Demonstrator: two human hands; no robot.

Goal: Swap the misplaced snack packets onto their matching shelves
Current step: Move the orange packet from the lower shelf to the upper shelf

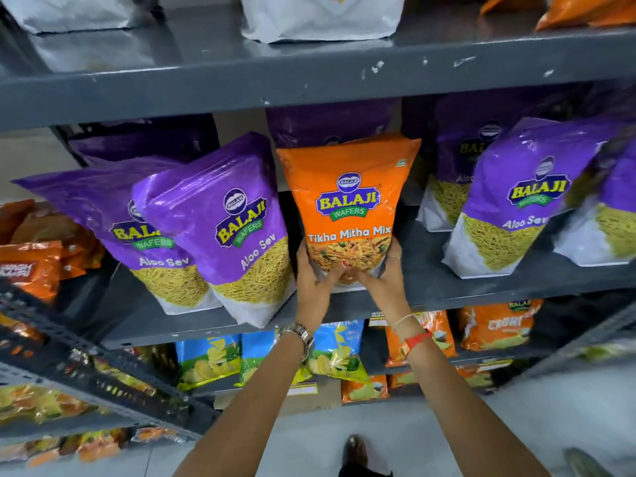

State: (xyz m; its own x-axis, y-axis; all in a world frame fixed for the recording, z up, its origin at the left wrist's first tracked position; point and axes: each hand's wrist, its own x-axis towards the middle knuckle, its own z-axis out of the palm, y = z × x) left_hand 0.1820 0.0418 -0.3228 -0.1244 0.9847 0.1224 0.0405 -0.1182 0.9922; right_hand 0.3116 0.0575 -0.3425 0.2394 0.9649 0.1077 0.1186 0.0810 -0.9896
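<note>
An orange Tikha Mitha Mix packet (347, 201) stands upright in the middle of the grey shelf (481, 280), between purple Aloo Sev packets. My left hand (315, 280) grips its lower left corner and my right hand (380, 278) grips its lower right corner. Two purple Aloo Sev packets (227, 222) lean to its left, and others (516, 201) stand to its right. More purple packets sit behind the orange one.
The upper shelf (309, 77) carries white packets (320, 15) and orange packets (585, 8) at the far right. Below are blue-green chip packets (210, 359) and orange packets (495, 325). A side rack (69, 356) of orange snacks stands at left. My shoe (356, 449) shows on the floor.
</note>
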